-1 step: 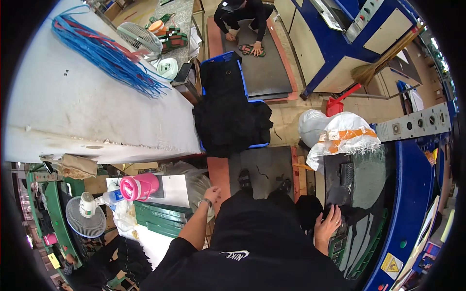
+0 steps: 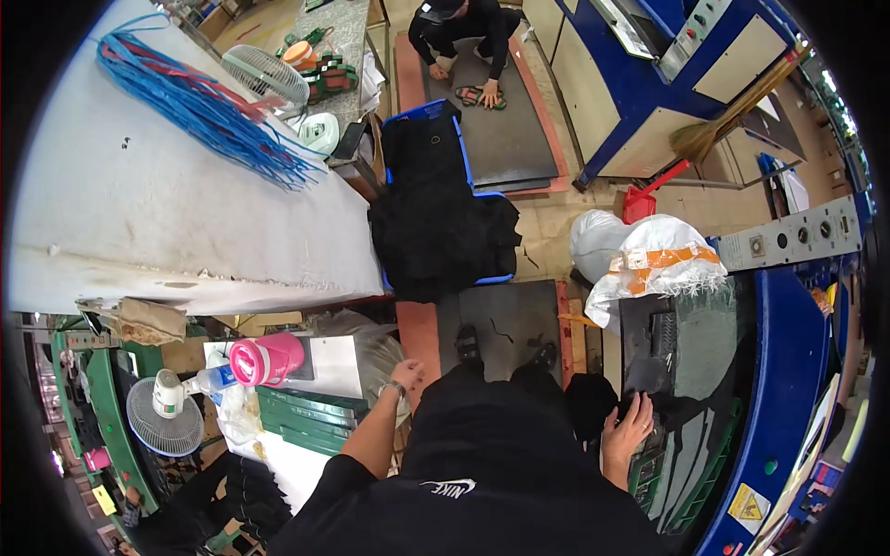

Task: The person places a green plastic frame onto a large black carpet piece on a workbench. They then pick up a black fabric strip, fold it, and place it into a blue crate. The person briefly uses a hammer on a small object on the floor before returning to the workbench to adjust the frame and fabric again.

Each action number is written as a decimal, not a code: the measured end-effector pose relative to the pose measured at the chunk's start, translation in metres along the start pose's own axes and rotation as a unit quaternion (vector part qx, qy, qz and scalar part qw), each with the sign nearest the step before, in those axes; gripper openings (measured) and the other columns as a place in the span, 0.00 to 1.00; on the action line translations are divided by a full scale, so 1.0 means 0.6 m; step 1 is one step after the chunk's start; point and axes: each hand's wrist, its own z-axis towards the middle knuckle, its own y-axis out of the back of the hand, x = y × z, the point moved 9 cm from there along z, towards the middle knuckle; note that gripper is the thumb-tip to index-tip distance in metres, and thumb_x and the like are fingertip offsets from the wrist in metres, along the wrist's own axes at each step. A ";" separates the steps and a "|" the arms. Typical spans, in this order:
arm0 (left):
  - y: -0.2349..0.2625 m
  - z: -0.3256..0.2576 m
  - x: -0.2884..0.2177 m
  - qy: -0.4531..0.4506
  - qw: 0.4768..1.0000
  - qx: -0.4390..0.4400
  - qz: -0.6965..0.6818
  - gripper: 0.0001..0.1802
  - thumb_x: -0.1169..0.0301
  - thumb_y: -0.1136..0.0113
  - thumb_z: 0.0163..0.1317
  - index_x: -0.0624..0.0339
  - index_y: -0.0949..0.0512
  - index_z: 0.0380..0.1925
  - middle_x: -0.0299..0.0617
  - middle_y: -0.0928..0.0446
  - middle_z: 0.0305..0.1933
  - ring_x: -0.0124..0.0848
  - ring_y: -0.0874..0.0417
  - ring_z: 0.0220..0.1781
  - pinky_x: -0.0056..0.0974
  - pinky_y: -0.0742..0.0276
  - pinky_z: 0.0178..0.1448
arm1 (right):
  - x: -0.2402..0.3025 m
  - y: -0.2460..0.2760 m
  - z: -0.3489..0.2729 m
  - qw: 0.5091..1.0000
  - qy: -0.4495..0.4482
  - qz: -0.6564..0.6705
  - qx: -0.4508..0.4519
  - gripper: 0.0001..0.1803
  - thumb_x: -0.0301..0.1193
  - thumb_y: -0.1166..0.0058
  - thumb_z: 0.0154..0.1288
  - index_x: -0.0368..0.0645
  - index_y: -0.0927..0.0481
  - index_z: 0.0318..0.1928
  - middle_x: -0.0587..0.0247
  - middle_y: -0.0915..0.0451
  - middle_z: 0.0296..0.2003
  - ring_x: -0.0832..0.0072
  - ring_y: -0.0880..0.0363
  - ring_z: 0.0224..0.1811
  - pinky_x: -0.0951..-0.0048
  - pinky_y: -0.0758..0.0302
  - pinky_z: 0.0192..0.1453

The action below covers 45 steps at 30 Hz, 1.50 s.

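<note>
My left hand point(image 2: 406, 373) hangs beside the white table, over the red and dark floor mats, with its fingers loosely apart and nothing in them. A clear plastic bag point(image 2: 375, 357) lies close to it on the table's edge. On the other side my right hand point(image 2: 629, 431) rests with fingers spread at the near edge of a dark machine bed point(image 2: 691, 371). Its fingertips are by some black material point(image 2: 681, 408); whether they press on it I cannot tell. Between that hand and my leg is a black rounded thing point(image 2: 591, 405).
Blue crates point(image 2: 496, 279) heaped with black fabric pieces point(image 2: 445, 222) stand ahead. Beyond them a person point(image 2: 468, 37) squats, one hand on a sandal point(image 2: 479, 96). A white sack point(image 2: 658, 259) lies front right. A pink jug point(image 2: 267, 359) and green trays point(image 2: 306, 417) stand left.
</note>
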 end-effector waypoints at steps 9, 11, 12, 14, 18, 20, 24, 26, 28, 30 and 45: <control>0.011 0.044 -0.063 -0.065 0.997 0.020 0.019 0.16 0.59 0.42 0.74 0.59 0.20 0.51 0.36 0.17 0.37 0.26 0.19 0.30 0.34 0.25 0.29 | -0.063 -0.001 0.024 0.999 -0.034 -0.007 -0.035 0.32 0.34 0.37 0.65 0.42 0.30 0.68 0.48 0.29 0.61 0.49 0.31 0.64 0.45 0.38 0.69; 0.013 0.036 -0.102 -0.048 0.998 0.027 0.006 0.17 0.58 0.41 0.72 0.60 0.20 0.50 0.37 0.17 0.38 0.27 0.17 0.32 0.35 0.23 0.31 | -0.081 -0.008 0.028 0.998 -0.039 -0.038 -0.029 0.31 0.36 0.37 0.65 0.43 0.28 0.67 0.49 0.28 0.59 0.51 0.30 0.61 0.46 0.37 0.67; 0.019 0.032 -0.122 -0.065 0.998 0.021 -0.004 0.17 0.59 0.41 0.72 0.60 0.20 0.50 0.37 0.17 0.37 0.27 0.17 0.31 0.35 0.23 0.30 | -0.083 -0.001 0.032 0.997 -0.030 -0.051 -0.049 0.29 0.37 0.36 0.65 0.44 0.26 0.65 0.49 0.27 0.54 0.51 0.29 0.57 0.49 0.35 0.62; 0.032 0.032 -0.137 -0.094 0.995 0.011 -0.022 0.17 0.59 0.40 0.72 0.60 0.20 0.50 0.37 0.17 0.37 0.26 0.18 0.31 0.35 0.24 0.30 | -0.093 -0.002 0.039 0.997 -0.046 -0.038 -0.039 0.29 0.37 0.36 0.65 0.44 0.26 0.64 0.49 0.27 0.53 0.51 0.28 0.55 0.50 0.35 0.60; 0.046 0.037 -0.119 -0.054 0.998 0.008 -0.016 0.15 0.61 0.40 0.72 0.60 0.20 0.49 0.36 0.18 0.36 0.26 0.19 0.29 0.35 0.25 0.29 | -0.115 -0.003 0.058 0.997 -0.062 -0.035 -0.039 0.28 0.39 0.37 0.66 0.44 0.25 0.63 0.50 0.27 0.51 0.51 0.28 0.54 0.51 0.34 0.58; 0.044 0.033 -0.107 -0.035 0.999 0.009 -0.018 0.14 0.61 0.40 0.72 0.60 0.19 0.48 0.35 0.18 0.35 0.26 0.19 0.30 0.35 0.25 0.29 | -0.125 -0.001 0.064 0.996 -0.070 -0.037 -0.042 0.27 0.39 0.37 0.66 0.45 0.24 0.63 0.50 0.26 0.50 0.51 0.28 0.53 0.52 0.33 0.57; 0.037 0.027 -0.083 -0.031 0.999 0.017 -0.014 0.15 0.60 0.40 0.73 0.59 0.20 0.49 0.34 0.19 0.35 0.26 0.19 0.31 0.34 0.26 0.28 | -0.145 -0.002 0.075 0.996 -0.073 -0.031 -0.050 0.27 0.40 0.37 0.67 0.44 0.24 0.62 0.50 0.27 0.50 0.51 0.28 0.53 0.53 0.32 0.56; 0.030 0.023 -0.062 -0.001 0.999 0.032 0.001 0.17 0.57 0.41 0.74 0.55 0.21 0.54 0.33 0.19 0.37 0.26 0.17 0.34 0.31 0.30 0.25 | -0.159 -0.004 0.079 0.996 -0.068 -0.028 -0.058 0.27 0.40 0.38 0.67 0.44 0.24 0.62 0.50 0.27 0.50 0.51 0.28 0.53 0.53 0.32 0.56; 0.027 0.024 -0.056 -0.018 0.999 0.044 -0.009 0.18 0.56 0.40 0.74 0.55 0.22 0.54 0.33 0.19 0.37 0.27 0.17 0.35 0.32 0.29 0.25 | -0.167 -0.005 0.083 0.996 -0.067 -0.024 -0.059 0.27 0.41 0.38 0.67 0.43 0.24 0.62 0.50 0.27 0.50 0.51 0.28 0.53 0.53 0.32 0.56; 0.031 0.030 -0.051 -0.028 0.998 0.048 -0.014 0.19 0.56 0.40 0.73 0.56 0.22 0.55 0.34 0.19 0.37 0.27 0.16 0.35 0.32 0.29 0.25 | -0.171 -0.007 0.088 0.996 -0.072 -0.018 -0.054 0.27 0.41 0.38 0.67 0.43 0.24 0.62 0.50 0.27 0.50 0.50 0.28 0.53 0.53 0.31 0.57; 0.038 0.036 -0.088 0.030 0.998 0.043 -0.025 0.13 0.57 0.42 0.74 0.49 0.22 0.52 0.33 0.21 0.31 0.24 0.23 0.26 0.30 0.32 0.23 | -0.165 0.023 0.111 0.995 -0.050 0.019 -0.088 0.31 0.46 0.33 0.60 0.43 0.21 0.60 0.49 0.25 0.55 0.49 0.26 0.59 0.51 0.28 0.62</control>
